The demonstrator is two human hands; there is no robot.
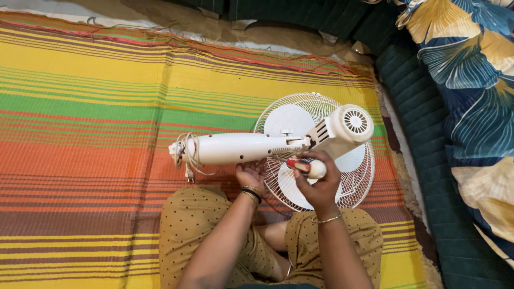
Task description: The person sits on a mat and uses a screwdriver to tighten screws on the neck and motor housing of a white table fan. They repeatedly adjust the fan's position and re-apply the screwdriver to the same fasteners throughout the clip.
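Observation:
A white electric fan lies face down on a striped mat, its round wire grille (300,115) against the mat and its motor housing (348,126) pointing up. The fan's white stem (235,148) sticks out to the left, with a coiled white cord (186,155) at its end. My left hand (250,174) grips the stem from below. My right hand (318,184) holds a screwdriver with a red and white handle (306,166), its tip at the joint between stem and motor housing. Both wrists wear bangles.
The striped mat (91,134) in yellow, green, orange and brown stretches left and ahead, with a frayed far edge. A dark green quilted cushion (428,134) and a blue floral cloth (471,69) border the right side. My folded legs in mustard dotted fabric (193,225) sit below.

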